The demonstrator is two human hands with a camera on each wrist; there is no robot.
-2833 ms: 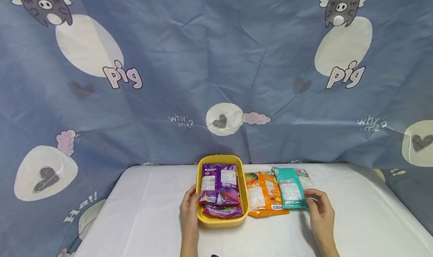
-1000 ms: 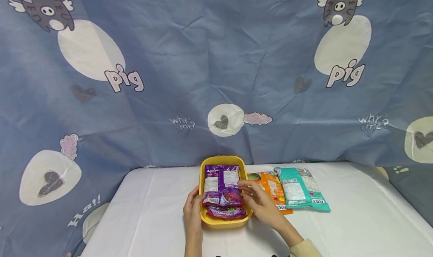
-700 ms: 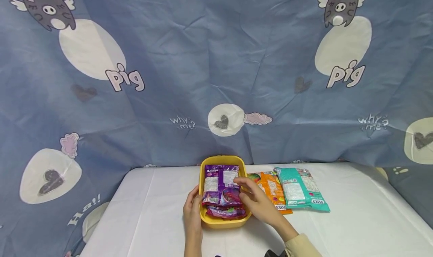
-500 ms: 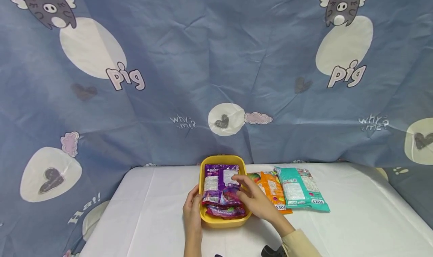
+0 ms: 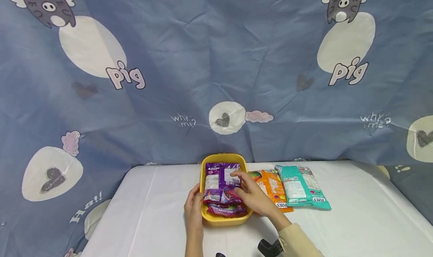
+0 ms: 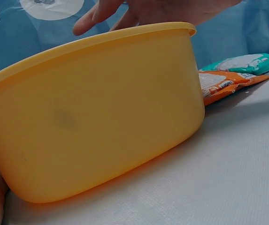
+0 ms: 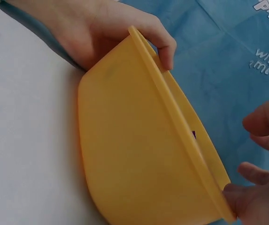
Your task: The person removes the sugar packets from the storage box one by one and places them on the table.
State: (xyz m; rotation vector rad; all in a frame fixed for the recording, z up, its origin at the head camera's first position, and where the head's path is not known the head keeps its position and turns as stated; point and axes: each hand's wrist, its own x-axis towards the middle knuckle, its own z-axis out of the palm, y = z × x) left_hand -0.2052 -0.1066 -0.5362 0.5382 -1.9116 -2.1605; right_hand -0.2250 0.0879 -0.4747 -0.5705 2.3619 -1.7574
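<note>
A yellow plastic basin (image 5: pixel 226 222) stands on the white-covered table with purple snack packets lying in it. The upper purple packet (image 5: pixel 213 191) lies flat, printed side up, over another purple-red packet (image 5: pixel 226 209). My left hand (image 5: pixel 194 212) grips the basin's left side, and the right wrist view shows its thumb (image 7: pixel 166 47) hooked over the rim. My right hand (image 5: pixel 255 197) is at the basin's right side, fingers spread over the upper packet and holding nothing. In the left wrist view the right hand (image 6: pixel 153 11) appears above the rim.
Right of the basin lie an orange packet (image 5: pixel 270 185) and a teal packet (image 5: pixel 297 185), the teal one slightly overlapping the orange. A black device (image 5: pixel 269 247) shows by the right sleeve (image 5: pixel 297 242). A blue printed curtain (image 5: pixel 162 99) hangs behind the table.
My right hand has left the teal packet and come left to the basin, its fingers now further over the purple packet. The teal packet has turned and shifted right. The left hand stays at the basin.
</note>
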